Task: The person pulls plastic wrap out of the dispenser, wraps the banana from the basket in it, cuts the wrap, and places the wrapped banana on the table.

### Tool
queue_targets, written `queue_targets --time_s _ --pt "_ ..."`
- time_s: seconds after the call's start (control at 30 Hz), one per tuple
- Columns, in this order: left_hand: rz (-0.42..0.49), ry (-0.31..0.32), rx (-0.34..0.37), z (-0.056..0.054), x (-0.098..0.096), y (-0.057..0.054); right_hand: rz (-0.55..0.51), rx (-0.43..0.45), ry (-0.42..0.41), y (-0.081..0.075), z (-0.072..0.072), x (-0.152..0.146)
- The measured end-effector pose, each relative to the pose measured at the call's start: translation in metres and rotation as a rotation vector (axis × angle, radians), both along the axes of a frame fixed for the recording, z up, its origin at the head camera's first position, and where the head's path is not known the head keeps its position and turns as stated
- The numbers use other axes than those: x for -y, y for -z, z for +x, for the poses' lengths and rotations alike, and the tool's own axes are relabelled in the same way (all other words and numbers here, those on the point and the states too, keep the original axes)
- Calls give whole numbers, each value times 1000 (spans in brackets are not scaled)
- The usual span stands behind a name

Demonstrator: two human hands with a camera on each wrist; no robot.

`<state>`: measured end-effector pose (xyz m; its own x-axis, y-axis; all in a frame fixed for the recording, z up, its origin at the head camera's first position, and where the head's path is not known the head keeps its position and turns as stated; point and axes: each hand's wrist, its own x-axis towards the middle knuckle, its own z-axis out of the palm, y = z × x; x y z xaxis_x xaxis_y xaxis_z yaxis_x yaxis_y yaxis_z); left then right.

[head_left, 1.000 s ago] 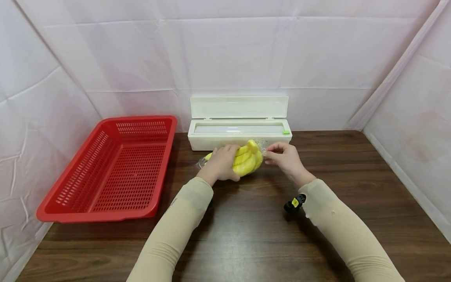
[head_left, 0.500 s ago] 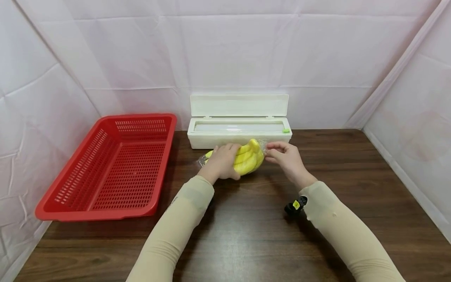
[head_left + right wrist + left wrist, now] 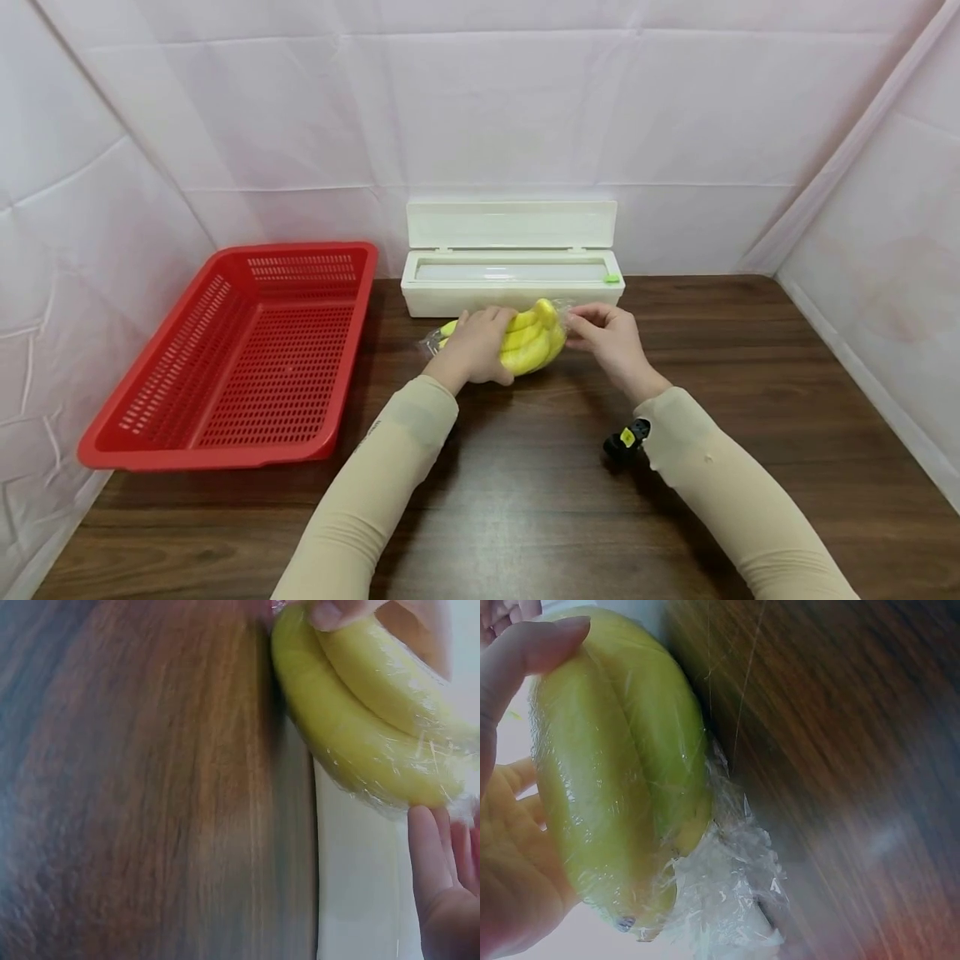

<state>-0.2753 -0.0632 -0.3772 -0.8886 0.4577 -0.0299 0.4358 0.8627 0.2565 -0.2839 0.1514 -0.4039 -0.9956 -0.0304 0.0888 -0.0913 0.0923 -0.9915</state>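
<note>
A bunch of yellow bananas [image 3: 531,346], wrapped in clear plastic wrap [image 3: 731,889], lies in front of a long white box. My left hand [image 3: 476,342] grips the bunch from above, its thumb along the near side in the left wrist view. Loose wrap bunches up past the banana tips there. At the stem end, my right hand [image 3: 611,340] pinches the wrap between thumb and fingers. The right wrist view shows the right thumb [image 3: 427,851] right at the edge of the wrapped bananas [image 3: 360,724]. The left palm hides part of the bunch.
The white wrap dispenser box [image 3: 480,298] stands against the back curtain, lid [image 3: 512,225] raised, a green slider [image 3: 612,279] at its right end. To the left sits a red perforated basket [image 3: 330,433]. A black wrist camera [image 3: 626,442] hangs under the right sleeve.
My right fingers have shifted slightly at the wrap by the stem end. The left hand keeps its grip on the bananas, nearly unmoved.
</note>
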Motion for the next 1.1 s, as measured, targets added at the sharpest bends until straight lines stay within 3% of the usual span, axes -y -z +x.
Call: queue_targets --time_s 0.27,0.6,0.9,1.1 --pt "-13 2 -8 1 -3 1 84 -89 -17 -1 2 -1" --pt "13 -1 10 0 0 0 134 -210 26 6 9 -2" --pt "20 5 7 0 1 -1 406 -383 -16 8 19 -6" --pt "20 21 8 -1 0 -1 314 -295 -153 3 16 -12"
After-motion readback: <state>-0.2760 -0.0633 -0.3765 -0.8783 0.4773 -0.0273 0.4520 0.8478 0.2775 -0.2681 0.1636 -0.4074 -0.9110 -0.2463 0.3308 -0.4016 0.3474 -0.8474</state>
